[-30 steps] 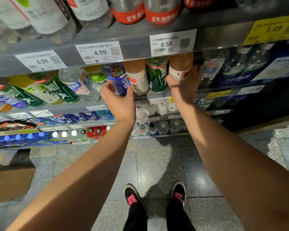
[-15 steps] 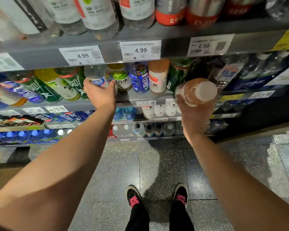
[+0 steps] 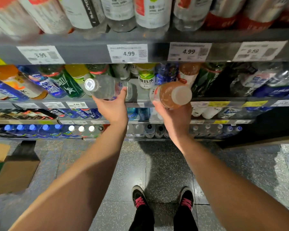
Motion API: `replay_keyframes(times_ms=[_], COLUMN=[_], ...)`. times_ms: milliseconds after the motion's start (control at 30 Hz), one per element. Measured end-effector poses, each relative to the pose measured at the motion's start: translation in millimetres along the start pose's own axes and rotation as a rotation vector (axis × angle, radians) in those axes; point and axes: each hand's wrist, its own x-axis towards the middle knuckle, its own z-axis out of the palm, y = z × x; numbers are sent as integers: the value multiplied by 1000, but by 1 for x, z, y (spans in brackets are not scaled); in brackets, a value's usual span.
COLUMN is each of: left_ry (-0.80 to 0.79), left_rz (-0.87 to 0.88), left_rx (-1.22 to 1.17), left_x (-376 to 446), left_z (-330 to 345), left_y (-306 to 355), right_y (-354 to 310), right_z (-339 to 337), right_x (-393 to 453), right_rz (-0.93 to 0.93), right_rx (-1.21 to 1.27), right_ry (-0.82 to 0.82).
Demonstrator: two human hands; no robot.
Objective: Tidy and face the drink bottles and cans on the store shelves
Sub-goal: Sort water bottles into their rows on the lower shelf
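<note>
My left hand (image 3: 110, 107) grips a clear water bottle (image 3: 105, 87) from below; it is tipped out of the middle shelf with its white cap toward me. My right hand (image 3: 173, 115) holds an orange drink bottle (image 3: 168, 95) with a white cap, also tilted toward me, in front of the shelf edge. Behind them on the same shelf stand a yellow-green labelled bottle (image 3: 146, 77), a blue bottle (image 3: 165, 74) and another orange bottle (image 3: 188, 72).
An upper shelf rail (image 3: 90, 52) with price tags hangs just above my hands. Green, blue and orange bottles (image 3: 62, 82) fill the shelf to the left, dark and clear ones to the right. Lower shelves hold more bottles. A cardboard box (image 3: 12, 174) sits on the floor at left.
My left hand has pulled the clear water bottle out of the shelf and tipped it toward me. My right hand still holds the orange bottle, moved left. The view has shifted left.
</note>
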Motion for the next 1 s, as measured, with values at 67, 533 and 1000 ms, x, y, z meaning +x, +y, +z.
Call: replay_keyframes(times_ms=[67, 533, 1000], left_ry=[-3, -153, -474], left_rz=[-17, 89, 169], left_rx=[-17, 118, 250], left_x=[6, 32, 1], left_z=[-17, -106, -73], left_y=[1, -10, 3], right_y=[-7, -24, -32], right_z=[26, 149, 68], right_x=[2, 32, -39], right_rz=[-37, -87, -27], right_rx=[-32, -392, 36], right_ry=[-57, -142, -303])
